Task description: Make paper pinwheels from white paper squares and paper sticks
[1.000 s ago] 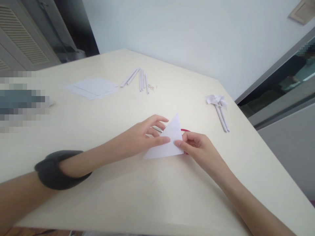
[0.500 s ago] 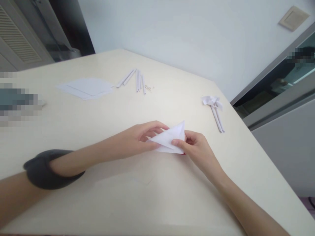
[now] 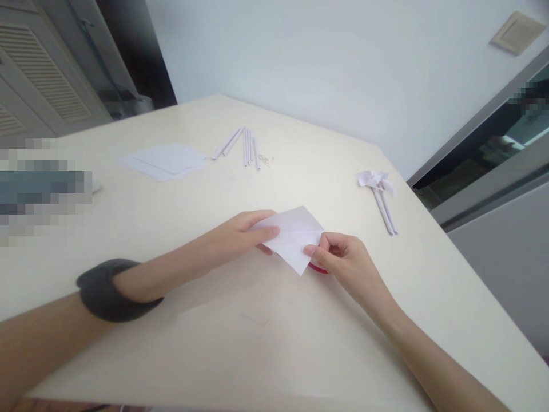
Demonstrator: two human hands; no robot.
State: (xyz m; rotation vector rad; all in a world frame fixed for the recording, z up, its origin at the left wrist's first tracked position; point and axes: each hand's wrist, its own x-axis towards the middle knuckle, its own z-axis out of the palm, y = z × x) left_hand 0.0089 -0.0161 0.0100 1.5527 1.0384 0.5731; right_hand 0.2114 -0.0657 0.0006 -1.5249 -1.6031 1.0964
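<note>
My left hand (image 3: 240, 236) and right hand (image 3: 343, 254) pinch a creased white sheet (image 3: 295, 230) between thumbs and fingers above the middle of the table (image 3: 193, 355), a red curved piece (image 3: 319, 269) (mostly hidden) beneath. Toward the table's far edge lie loose sheets (image 3: 167, 159) and paper rolls (image 3: 246, 147); near its right edge, paper pinwheels (image 3: 376, 181).

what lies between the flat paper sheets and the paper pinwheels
In the head view, rolled paper tubes and some tiny pieces lie between the sheets and pinwheels.
</note>
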